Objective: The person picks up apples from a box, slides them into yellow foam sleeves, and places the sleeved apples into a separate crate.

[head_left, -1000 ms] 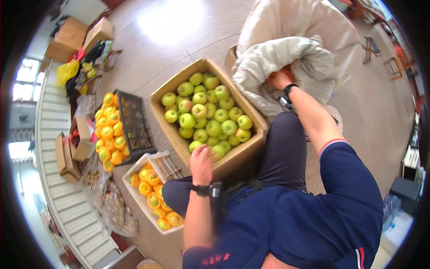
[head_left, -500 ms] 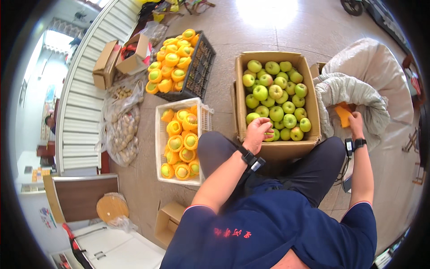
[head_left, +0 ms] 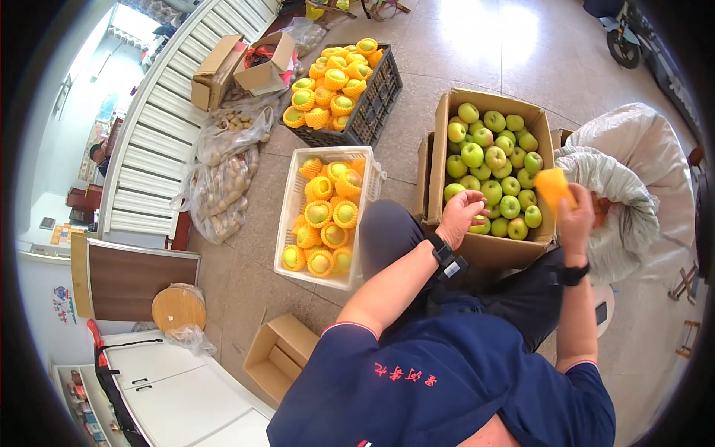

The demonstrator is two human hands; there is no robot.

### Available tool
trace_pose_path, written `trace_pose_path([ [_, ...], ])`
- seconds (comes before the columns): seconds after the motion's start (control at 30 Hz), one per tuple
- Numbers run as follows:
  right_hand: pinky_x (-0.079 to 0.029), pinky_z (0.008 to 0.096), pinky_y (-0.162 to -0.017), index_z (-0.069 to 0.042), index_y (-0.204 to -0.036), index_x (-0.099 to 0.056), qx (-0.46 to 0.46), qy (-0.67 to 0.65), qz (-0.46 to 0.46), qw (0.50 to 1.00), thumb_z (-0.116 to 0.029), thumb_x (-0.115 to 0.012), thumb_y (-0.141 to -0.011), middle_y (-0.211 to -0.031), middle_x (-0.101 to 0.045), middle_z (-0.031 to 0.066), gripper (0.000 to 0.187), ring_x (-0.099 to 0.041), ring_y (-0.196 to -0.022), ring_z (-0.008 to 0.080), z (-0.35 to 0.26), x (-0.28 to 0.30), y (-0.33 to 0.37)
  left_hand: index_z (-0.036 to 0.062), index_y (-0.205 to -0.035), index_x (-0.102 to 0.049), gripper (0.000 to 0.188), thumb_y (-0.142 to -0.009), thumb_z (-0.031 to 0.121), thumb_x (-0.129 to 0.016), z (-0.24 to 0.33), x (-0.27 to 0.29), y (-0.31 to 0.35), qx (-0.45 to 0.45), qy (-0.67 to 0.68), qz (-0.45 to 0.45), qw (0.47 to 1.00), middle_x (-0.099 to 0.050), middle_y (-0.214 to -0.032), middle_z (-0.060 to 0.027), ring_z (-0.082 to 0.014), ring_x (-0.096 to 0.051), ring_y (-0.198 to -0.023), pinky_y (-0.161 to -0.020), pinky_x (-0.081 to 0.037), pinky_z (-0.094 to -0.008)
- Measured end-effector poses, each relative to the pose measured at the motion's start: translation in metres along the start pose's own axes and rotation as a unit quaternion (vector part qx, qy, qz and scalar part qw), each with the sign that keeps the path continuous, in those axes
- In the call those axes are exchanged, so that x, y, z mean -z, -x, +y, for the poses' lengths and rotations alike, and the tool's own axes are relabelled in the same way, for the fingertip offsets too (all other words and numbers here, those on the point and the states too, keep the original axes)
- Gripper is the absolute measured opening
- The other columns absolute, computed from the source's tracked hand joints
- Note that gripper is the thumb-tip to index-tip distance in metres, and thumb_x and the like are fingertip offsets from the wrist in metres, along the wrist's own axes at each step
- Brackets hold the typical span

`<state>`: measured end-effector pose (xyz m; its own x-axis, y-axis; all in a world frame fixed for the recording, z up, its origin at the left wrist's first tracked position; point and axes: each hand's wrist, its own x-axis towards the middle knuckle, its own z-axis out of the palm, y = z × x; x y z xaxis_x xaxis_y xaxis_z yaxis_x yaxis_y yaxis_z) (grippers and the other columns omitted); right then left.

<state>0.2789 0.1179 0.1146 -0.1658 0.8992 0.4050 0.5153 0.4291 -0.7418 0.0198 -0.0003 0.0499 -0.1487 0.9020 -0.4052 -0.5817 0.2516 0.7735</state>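
My left hand is at the near left corner of a cardboard box full of green apples. Its curled fingers rest against a green apple, which they partly hide. Raised at the box's right side, my right hand pinches an orange foam net sleeve, blurred by motion. More orange material shows in the mouth of a whitish woven sack beside that hand.
A white crate and a black crate hold apples in orange sleeves, left of the box. Bags of potatoes lie by the white ribbed wall. An open carton stands near my left side. A wheeled vehicle is far right.
My right hand has lifted the orange sleeve out of the sack and brought it left toward the box. The left hand stays by the same apple. The whole view has shifted and turned.
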Motion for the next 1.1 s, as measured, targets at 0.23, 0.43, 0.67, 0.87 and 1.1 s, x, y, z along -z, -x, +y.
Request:
trace_pose_path([
  [0.23,-0.053,0.0433,-0.084,-0.002,-0.109,-0.064,0.073,-0.032,-0.152,0.985,-0.006,-0.07,-0.084,-0.1,-0.064,0.0181,0.026,-0.064,-0.096,0.0378,-0.08,-0.094,0.052,0.0045,-0.131,-0.058,0.033,-0.1,0.013,-0.064,-0.004,0.009,0.004,-0.031,0.025,-0.055,0.998,-0.066,-0.12,-0.0058,-0.0167,-0.069,-0.104,-0.084,-0.06,-0.0324],
  [0.43,-0.051,0.0433,-0.093,-0.002,-0.115,-0.062,0.072,-0.061,-0.211,0.973,-0.015,-0.071,-0.087,-0.109,-0.063,0.0184,0.033,-0.062,-0.105,0.038,-0.089,-0.093,0.061,0.0037,-0.133,-0.058,0.031,-0.105,0.015,-0.059,-0.001,0.016,0.008,-0.019,0.059,-0.07,0.996,-0.068,-0.121,-0.0071,-0.0149,-0.069,-0.105,-0.083,-0.06,-0.0283],
  [0.67,-0.05,0.0431,-0.1,-0.001,-0.121,-0.06,0.055,-0.092,-0.225,0.968,-0.014,-0.069,-0.089,-0.12,-0.061,0.0199,0.036,-0.061,-0.113,0.0386,-0.071,-0.089,0.062,0.004,-0.131,-0.059,0.03,-0.105,0.018,-0.057,0.0,0.009,0.011,-0.012,0.066,-0.063,0.996,-0.066,-0.12,-0.0065,-0.0156,-0.068,-0.102,-0.084,-0.06,-0.0308],
  [0.87,-0.051,0.0436,-0.098,0.0,-0.119,-0.061,0.076,-0.052,-0.198,0.976,-0.014,-0.069,-0.089,-0.117,-0.063,0.0213,0.034,-0.061,-0.113,0.039,-0.056,-0.096,0.062,0.0045,-0.134,-0.059,0.032,-0.105,0.018,-0.058,-0.005,0.008,0.007,-0.03,0.036,-0.065,0.997,-0.067,-0.123,-0.0059,-0.0143,-0.067,-0.106,-0.084,-0.059,-0.0295],
  [1.1,-0.053,0.045,-0.098,-0.001,-0.121,-0.06,0.109,-0.053,-0.192,0.974,-0.017,-0.075,-0.082,-0.118,-0.062,0.0208,0.045,-0.062,-0.112,0.04,-0.064,-0.097,0.065,0.0017,-0.136,-0.058,0.032,-0.105,0.013,-0.057,0.001,0.015,0.013,-0.033,0.059,-0.067,0.995,-0.067,-0.125,-0.0102,-0.0184,-0.068,-0.11,-0.089,-0.059,-0.0318],
])
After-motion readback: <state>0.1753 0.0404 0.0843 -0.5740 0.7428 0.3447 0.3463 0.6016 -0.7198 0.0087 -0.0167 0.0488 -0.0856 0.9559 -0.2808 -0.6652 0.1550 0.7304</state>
